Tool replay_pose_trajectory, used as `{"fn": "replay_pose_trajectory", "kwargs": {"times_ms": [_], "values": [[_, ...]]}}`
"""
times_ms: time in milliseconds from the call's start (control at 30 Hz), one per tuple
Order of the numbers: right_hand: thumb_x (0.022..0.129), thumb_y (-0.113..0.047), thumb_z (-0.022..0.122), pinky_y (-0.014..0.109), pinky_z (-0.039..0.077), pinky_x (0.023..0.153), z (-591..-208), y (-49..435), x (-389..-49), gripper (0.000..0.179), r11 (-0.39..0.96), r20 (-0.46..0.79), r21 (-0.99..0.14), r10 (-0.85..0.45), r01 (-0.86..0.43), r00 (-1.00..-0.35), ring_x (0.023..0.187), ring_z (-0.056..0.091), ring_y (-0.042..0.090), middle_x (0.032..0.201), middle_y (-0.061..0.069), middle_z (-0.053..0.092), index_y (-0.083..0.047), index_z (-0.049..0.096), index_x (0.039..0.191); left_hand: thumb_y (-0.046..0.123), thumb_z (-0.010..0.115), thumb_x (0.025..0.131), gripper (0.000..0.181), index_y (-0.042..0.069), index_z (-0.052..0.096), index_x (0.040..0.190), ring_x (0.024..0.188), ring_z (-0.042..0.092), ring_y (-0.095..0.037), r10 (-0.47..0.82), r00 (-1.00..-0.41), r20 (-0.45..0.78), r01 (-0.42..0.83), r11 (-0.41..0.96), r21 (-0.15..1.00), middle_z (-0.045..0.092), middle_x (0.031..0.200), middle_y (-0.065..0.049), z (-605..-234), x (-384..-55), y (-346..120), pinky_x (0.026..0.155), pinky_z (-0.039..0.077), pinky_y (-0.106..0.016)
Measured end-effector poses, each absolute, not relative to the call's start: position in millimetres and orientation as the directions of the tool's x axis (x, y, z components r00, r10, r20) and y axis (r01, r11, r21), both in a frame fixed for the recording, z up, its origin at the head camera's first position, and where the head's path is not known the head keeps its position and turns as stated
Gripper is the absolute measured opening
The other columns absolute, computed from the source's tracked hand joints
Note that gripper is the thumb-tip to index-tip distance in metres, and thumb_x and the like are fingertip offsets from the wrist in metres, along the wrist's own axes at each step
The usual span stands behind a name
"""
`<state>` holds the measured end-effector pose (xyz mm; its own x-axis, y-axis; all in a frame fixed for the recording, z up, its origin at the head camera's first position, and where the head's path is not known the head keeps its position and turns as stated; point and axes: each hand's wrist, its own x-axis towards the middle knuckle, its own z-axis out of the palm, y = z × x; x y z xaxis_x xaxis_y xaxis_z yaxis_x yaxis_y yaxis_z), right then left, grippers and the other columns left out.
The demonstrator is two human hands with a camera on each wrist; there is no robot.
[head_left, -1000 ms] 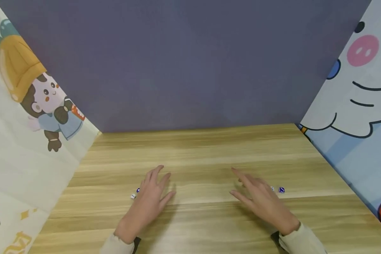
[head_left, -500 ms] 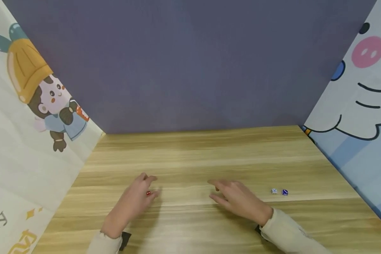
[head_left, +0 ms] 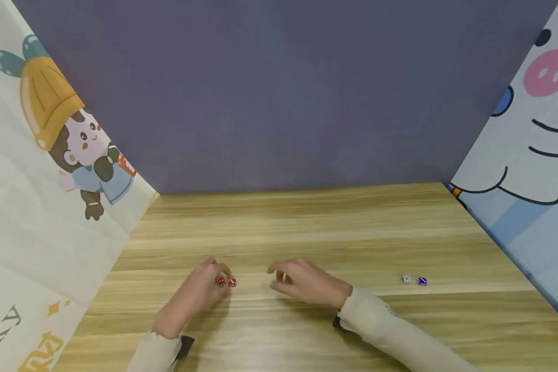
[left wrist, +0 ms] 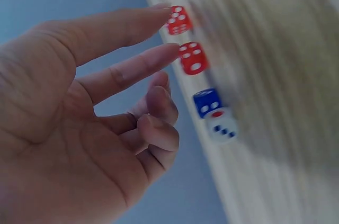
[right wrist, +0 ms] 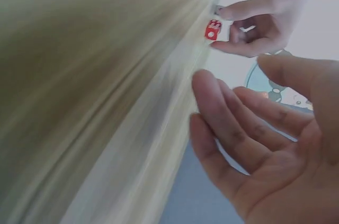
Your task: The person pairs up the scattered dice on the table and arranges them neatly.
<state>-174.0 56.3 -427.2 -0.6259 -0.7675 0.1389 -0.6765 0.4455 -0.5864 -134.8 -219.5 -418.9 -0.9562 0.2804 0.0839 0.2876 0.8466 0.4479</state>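
Note:
Two red dice, the left one (head_left: 221,282) and the right one (head_left: 232,282), sit side by side on the wooden table. My left hand (head_left: 197,287) is beside them, thumb and forefinger apart; whether they touch the dice I cannot tell. Past the red pair in the left wrist view are a blue die (left wrist: 206,102) and a white die (left wrist: 221,128), which the left hand hides in the head view. My right hand (head_left: 307,281) hovers to the right of the red dice, fingers loosely bent, holding nothing.
Another white die (head_left: 406,279) and blue die (head_left: 422,281) lie together on the right of the table (head_left: 307,222). A dark grey panel (head_left: 297,103) rises behind the table. Printed cartoon panels flank it, left (head_left: 9,170) and right (head_left: 516,155).
My right hand has moved left across the table, uncovering the right-hand white die. My left hand has shifted slightly left and bent its fingers; both red dice now show beside it.

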Motion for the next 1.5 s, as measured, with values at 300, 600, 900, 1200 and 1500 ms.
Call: {"fn": "replay_pose_trajectory", "kwargs": {"times_ms": [300,600,900,1200,1500], "values": [[0.097,-0.027,0.065,0.024,0.054,0.057,-432.7,27.5,-186.7,0.041,0.417,-0.098,-0.778,-0.819,-0.47,-0.566,0.058,0.066,0.013,0.08,-0.006,0.069,-0.009,0.057,0.133,0.002,0.083,0.076,0.02,0.011,0.07,0.089,0.073,0.053,-0.012,0.332,-0.938,0.096,0.336,0.811,0.479,0.055,0.083,-0.001,-433.4,-143.4,-219.6,0.061,0.046,-0.022],[0.097,-0.024,0.067,0.022,0.053,0.061,-432.9,14.0,-189.3,0.04,0.467,-0.143,-0.757,-0.801,-0.457,-0.582,0.049,0.062,0.014,0.075,-0.005,0.066,-0.011,0.058,0.133,0.0,0.081,0.078,0.019,0.015,0.07,0.082,0.071,0.051,-0.013,0.363,-0.919,0.152,0.39,0.795,0.464,0.054,0.078,0.002,-437.1,-146.1,-217.1,0.06,0.043,-0.022],[0.096,-0.021,0.068,0.019,0.051,0.062,-433.4,8.5,-191.0,0.04,0.502,-0.124,-0.706,-0.782,-0.5,-0.611,0.042,0.056,0.009,0.07,-0.005,0.065,-0.011,0.057,0.133,0.001,0.081,0.077,0.019,0.015,0.07,0.081,0.071,0.052,-0.013,0.365,-0.919,0.149,0.391,0.79,0.472,0.054,0.077,0.002,-434.5,-148.3,-215.4,0.06,0.044,-0.022],[0.096,-0.029,0.067,0.017,0.044,0.052,-439.9,-1.4,-189.6,0.026,0.484,0.068,-0.605,-0.76,-0.632,-0.647,0.053,0.05,-0.001,0.069,-0.015,0.058,-0.013,0.067,0.117,0.009,0.082,0.081,0.015,0.014,0.068,0.084,0.07,0.052,-0.013,0.394,-0.901,0.182,0.431,0.767,0.475,0.056,0.08,0.002,-420.9,-141.9,-202.8,0.059,0.044,-0.022],[0.095,-0.02,0.069,0.014,0.034,0.044,-428.3,13.7,-179.8,0.016,0.465,0.205,-0.533,-0.739,-0.707,-0.641,0.047,0.039,-0.003,0.062,-0.015,0.051,-0.013,0.071,0.109,0.012,0.08,0.084,0.014,0.015,0.069,0.09,0.068,0.045,-0.011,0.43,-0.883,0.189,0.469,0.779,0.416,0.051,0.077,0.003,-406.8,-139.5,-184.6,0.057,0.04,-0.022]]}}
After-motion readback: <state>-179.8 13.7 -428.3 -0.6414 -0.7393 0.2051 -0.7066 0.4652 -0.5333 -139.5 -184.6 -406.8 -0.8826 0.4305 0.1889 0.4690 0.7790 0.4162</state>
